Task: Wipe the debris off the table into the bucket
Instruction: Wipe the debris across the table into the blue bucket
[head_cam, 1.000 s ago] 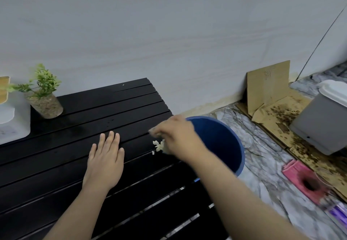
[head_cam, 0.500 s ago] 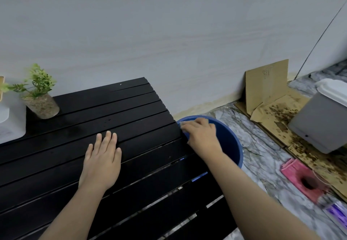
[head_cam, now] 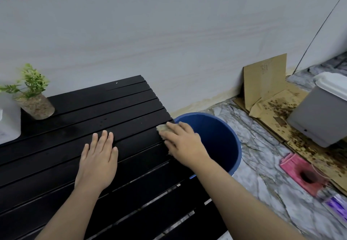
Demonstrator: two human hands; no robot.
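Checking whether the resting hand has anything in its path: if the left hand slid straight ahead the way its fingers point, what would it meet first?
Probably nothing on the black slatted table: the left hand points toward the wall, with the potted plant well off to its left.

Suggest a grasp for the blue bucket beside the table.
Take the blue bucket by its far-right rim from above: it stands upright with its mouth open, and that arc is bare. The near-left rim sits against the table edge under the right hand.
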